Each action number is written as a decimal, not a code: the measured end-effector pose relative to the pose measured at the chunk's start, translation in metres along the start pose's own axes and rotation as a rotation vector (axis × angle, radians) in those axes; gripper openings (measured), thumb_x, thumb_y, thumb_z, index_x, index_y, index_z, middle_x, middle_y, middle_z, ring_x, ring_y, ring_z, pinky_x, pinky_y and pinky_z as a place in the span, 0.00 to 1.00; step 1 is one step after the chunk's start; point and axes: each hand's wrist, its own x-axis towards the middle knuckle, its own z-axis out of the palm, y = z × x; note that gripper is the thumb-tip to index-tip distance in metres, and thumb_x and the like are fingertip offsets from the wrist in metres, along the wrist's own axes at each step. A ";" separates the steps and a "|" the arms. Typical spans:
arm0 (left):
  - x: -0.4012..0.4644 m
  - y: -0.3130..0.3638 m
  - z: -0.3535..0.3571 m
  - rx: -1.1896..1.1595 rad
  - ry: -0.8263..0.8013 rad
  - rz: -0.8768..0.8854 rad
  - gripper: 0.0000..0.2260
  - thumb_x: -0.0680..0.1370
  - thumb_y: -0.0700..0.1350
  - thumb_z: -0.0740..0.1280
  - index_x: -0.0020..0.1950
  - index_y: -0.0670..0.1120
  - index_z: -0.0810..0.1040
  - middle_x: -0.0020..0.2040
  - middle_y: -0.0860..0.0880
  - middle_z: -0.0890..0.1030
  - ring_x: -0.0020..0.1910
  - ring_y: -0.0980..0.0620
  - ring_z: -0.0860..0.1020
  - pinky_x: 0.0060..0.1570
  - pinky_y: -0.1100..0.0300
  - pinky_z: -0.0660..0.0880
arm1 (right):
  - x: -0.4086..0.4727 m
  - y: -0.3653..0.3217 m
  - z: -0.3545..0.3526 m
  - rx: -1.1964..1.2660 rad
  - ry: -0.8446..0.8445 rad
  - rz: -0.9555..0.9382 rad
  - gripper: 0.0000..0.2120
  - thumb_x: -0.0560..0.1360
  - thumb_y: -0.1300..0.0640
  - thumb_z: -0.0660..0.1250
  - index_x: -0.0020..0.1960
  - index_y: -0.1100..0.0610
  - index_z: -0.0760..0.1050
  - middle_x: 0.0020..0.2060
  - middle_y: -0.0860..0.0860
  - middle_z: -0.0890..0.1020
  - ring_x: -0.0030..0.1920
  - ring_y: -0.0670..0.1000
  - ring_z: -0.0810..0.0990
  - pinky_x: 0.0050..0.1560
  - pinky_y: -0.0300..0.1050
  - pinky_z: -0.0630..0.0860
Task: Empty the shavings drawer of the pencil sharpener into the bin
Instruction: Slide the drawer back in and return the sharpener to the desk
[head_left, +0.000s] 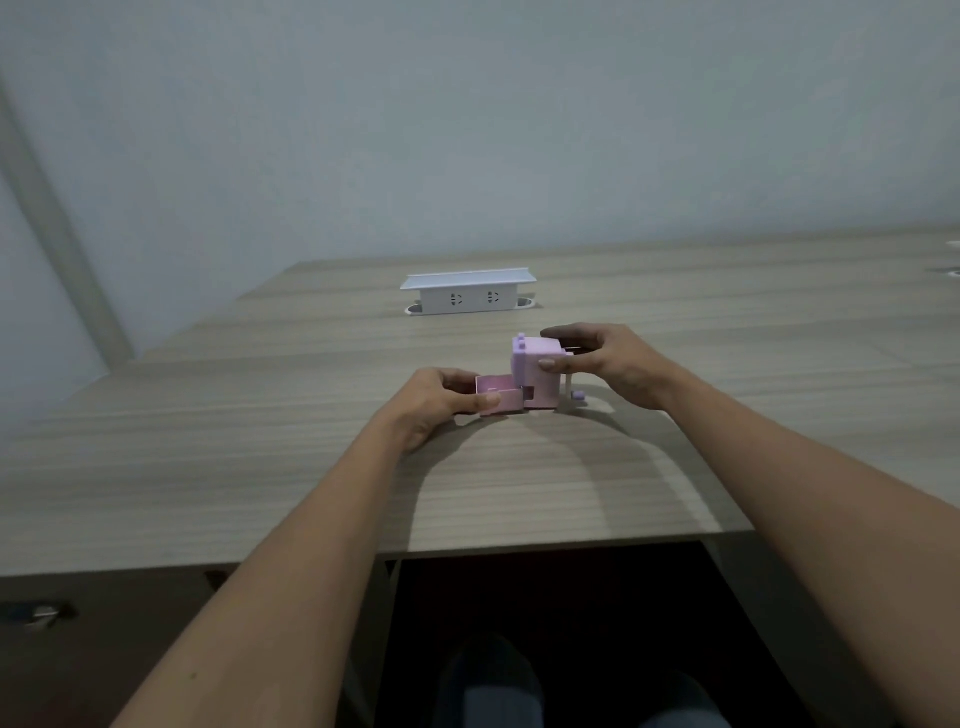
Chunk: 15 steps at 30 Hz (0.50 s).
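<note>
A small lilac pencil sharpener (537, 371) stands upright on the wooden desk (260, 441), its crank handle (577, 396) at its lower right. My right hand (608, 364) grips the sharpener's body from the right, thumb on its front face and fingers over its top. A pink shavings drawer (498, 397) sticks out of the sharpener's left side, mostly pulled out. My left hand (441, 400) holds the drawer, thumb on its near wall and fingers behind it. What lies inside the drawer cannot be made out. No bin is in view.
A white pop-up socket box (467, 296) stands further back on the desk. The desk's front edge runs near my forearms, with a dark gap and my legs below. A drawer front with a handle (41, 613) is at lower left.
</note>
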 end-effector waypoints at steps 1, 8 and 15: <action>0.002 0.000 0.001 -0.001 0.001 0.000 0.15 0.70 0.38 0.78 0.57 0.40 0.85 0.47 0.45 0.87 0.42 0.52 0.84 0.45 0.65 0.81 | 0.001 0.000 -0.001 -0.002 -0.005 0.002 0.27 0.70 0.65 0.77 0.68 0.62 0.77 0.60 0.55 0.83 0.57 0.47 0.81 0.47 0.28 0.77; 0.009 -0.002 0.007 -0.044 -0.014 0.032 0.12 0.71 0.37 0.78 0.54 0.44 0.85 0.47 0.45 0.88 0.43 0.52 0.85 0.51 0.61 0.81 | 0.007 0.000 -0.003 -0.012 -0.034 0.010 0.27 0.69 0.64 0.78 0.67 0.60 0.78 0.58 0.53 0.85 0.56 0.46 0.82 0.48 0.28 0.77; 0.017 0.006 0.033 -0.019 -0.056 0.028 0.17 0.70 0.40 0.78 0.58 0.41 0.84 0.49 0.43 0.88 0.41 0.52 0.85 0.41 0.64 0.79 | 0.006 0.003 -0.002 0.009 -0.017 -0.010 0.28 0.69 0.63 0.79 0.67 0.60 0.78 0.60 0.53 0.84 0.61 0.49 0.82 0.51 0.30 0.78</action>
